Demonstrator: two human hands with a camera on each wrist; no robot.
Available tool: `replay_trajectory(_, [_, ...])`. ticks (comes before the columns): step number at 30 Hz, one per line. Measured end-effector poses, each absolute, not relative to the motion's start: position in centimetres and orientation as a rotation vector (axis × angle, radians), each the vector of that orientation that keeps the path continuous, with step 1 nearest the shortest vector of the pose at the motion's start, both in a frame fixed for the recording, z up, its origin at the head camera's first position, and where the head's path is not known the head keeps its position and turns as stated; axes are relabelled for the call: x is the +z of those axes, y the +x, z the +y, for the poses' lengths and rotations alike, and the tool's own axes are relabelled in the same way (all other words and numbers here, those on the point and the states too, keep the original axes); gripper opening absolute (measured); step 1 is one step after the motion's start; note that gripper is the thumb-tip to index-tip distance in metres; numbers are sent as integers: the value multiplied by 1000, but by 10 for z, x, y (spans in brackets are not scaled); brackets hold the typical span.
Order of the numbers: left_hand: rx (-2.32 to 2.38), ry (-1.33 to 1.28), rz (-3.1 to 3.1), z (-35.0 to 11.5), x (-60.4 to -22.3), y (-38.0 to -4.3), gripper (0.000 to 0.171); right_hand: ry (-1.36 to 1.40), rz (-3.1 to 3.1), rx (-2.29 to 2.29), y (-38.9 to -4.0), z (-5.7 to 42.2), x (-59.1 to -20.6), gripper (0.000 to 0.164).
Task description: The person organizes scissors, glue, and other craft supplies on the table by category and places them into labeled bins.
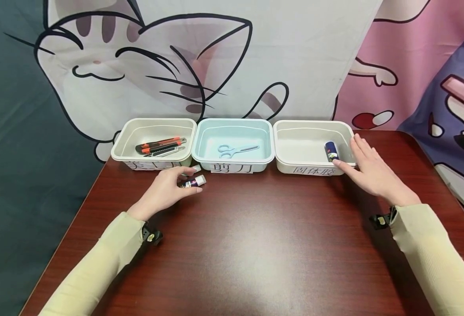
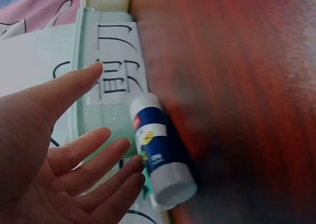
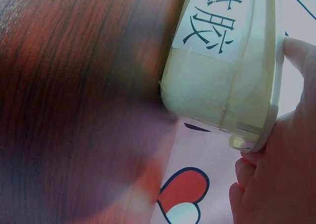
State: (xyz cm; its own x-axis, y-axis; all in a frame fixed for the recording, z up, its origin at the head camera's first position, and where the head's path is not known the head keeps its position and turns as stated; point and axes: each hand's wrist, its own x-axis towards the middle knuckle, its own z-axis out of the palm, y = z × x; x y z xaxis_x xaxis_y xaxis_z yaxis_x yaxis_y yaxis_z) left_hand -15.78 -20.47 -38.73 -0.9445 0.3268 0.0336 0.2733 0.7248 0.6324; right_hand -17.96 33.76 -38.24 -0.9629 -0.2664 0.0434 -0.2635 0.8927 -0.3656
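Observation:
My left hand [image 1: 164, 186] reaches toward a dark blue glue stick [image 1: 196, 181] with white ends, lying on the table in front of the bins. In the left wrist view its fingers are spread and loosely bent beside this glue stick [image 2: 157, 142], not closed round it. A second white-ended stick [image 1: 196, 168] lies behind, mostly hidden by the fingers. My right hand [image 1: 375, 175] rests at the right end of the cream bin [image 1: 296, 142], thumb at the front rim and fingers straight along the side. Inside that bin stands or leans a blue glue stick [image 1: 331, 150], close to the thumb.
Left of the cream bin are a light blue bin [image 1: 208, 136] with blue-handled scissors [image 1: 232, 150] and another cream bin [image 1: 133, 134] with several utility knives [image 1: 162, 145]. Paper labels mark their fronts. A cat-print cloth [image 1: 295, 57] hangs behind the brown table [image 1: 247, 245].

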Motion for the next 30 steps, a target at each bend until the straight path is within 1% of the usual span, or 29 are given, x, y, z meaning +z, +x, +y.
replay_trajectory(4, [1006,491,2854,-206,-393,-159,55,-423,3048,-583,-180,338,-383,90])
replay_trajectory(11, [862,533,2907,-206,-396,-160,41,-422,3050,-587,-181,339,-385,90])
replay_trajectory(23, [818,592,2888,-202,-398,-160,29,-428,3054,-580,-181,339,-386,90])
replay_trajectory(30, [804,604,2862,-199,-397,-161,25,-430,3049,-587,-181,339,-384,90])
